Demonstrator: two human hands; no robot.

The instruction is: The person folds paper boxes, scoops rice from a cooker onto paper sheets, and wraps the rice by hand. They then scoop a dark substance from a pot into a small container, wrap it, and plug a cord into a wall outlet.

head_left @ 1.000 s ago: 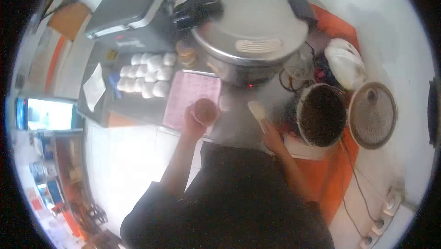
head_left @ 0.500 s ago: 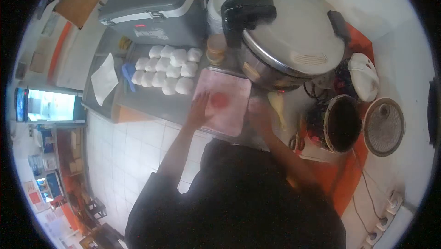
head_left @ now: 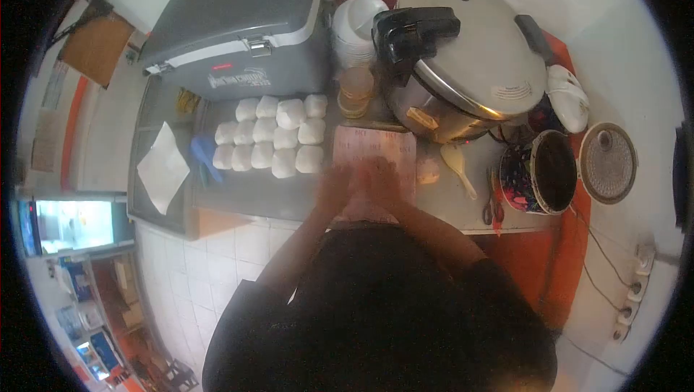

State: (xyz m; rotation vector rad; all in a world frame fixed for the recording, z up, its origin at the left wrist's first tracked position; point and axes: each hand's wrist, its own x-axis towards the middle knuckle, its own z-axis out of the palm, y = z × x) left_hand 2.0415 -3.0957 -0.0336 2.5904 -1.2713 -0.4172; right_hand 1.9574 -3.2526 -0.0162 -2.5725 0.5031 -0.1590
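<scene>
Counter (head_left: 253,193) with goods, seen from above. The cooler (head_left: 238,23), lid shut, stands far beyond the hands and to their left. The pressure cooker (head_left: 470,59) stands beyond them to the right, its black handle turned toward the cooler. The pot (head_left: 546,171) sits well to the right of the hands, and its lid (head_left: 609,163) lies just past it. The paper sheet (head_left: 376,153) lies directly under the hands and reaches away from them. White packets (head_left: 271,135) lie in rows just left of the hands. A napkin (head_left: 165,168) lies further left. The spoon (head_left: 459,164) lies just right of the hands. The left hand (head_left: 336,186) and right hand (head_left: 383,179) meet over the near end of the sheet, touching; both are blurred, so whether the fingers clasp anything cannot be told.
</scene>
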